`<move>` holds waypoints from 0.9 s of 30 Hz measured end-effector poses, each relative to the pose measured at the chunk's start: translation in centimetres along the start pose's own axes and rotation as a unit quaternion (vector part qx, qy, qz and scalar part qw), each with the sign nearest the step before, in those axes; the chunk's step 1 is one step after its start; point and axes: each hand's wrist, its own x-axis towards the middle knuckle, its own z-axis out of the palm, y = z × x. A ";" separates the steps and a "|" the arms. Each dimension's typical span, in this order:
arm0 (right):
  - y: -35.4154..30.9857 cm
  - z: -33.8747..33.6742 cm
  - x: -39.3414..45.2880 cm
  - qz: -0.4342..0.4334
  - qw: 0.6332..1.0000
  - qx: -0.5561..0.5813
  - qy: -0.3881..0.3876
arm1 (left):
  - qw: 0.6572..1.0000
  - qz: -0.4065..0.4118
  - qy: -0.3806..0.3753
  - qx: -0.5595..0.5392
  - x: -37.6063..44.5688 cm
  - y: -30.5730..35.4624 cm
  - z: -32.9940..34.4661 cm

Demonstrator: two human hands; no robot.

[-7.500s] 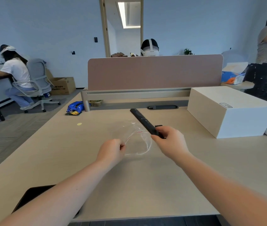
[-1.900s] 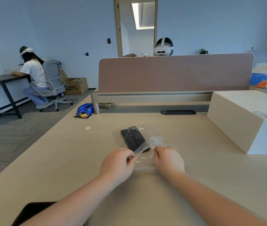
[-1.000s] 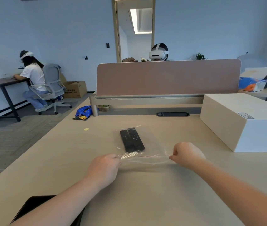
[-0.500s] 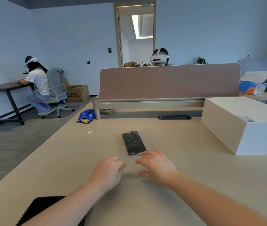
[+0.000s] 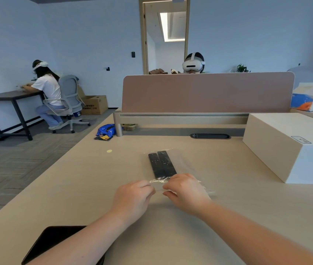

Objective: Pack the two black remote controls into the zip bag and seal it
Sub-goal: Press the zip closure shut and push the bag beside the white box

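Two black remote controls lie side by side inside a clear zip bag (image 5: 185, 165) flat on the desk: the left remote (image 5: 154, 165) and the right remote (image 5: 167, 163). Their near ends reach the bag's zip edge. My left hand (image 5: 132, 200) pinches that near edge at its left part. My right hand (image 5: 187, 191) pinches the same edge just right of it, fingers pressed on the plastic. The two hands are a few centimetres apart. The bag's right corner sticks out beyond my right hand.
A large white box (image 5: 293, 146) stands at the right of the desk (image 5: 75, 188). A pink divider panel (image 5: 207, 91) closes the far side. A black flat object (image 5: 52, 243) lies at the near left edge. A blue packet (image 5: 105, 131) and a yellow dot sticker (image 5: 109, 151) lie at far left.
The two remotes went into the bag. My hands stretched the zip edge wide a second ago, then came together at its left part, where they now pinch it.
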 end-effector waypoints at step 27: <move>-0.7 2.0 1.0 -0.026 0.997 -0.073 -0.013 | 0.999 0.008 -0.038 -0.035 0.0 0.1 0.4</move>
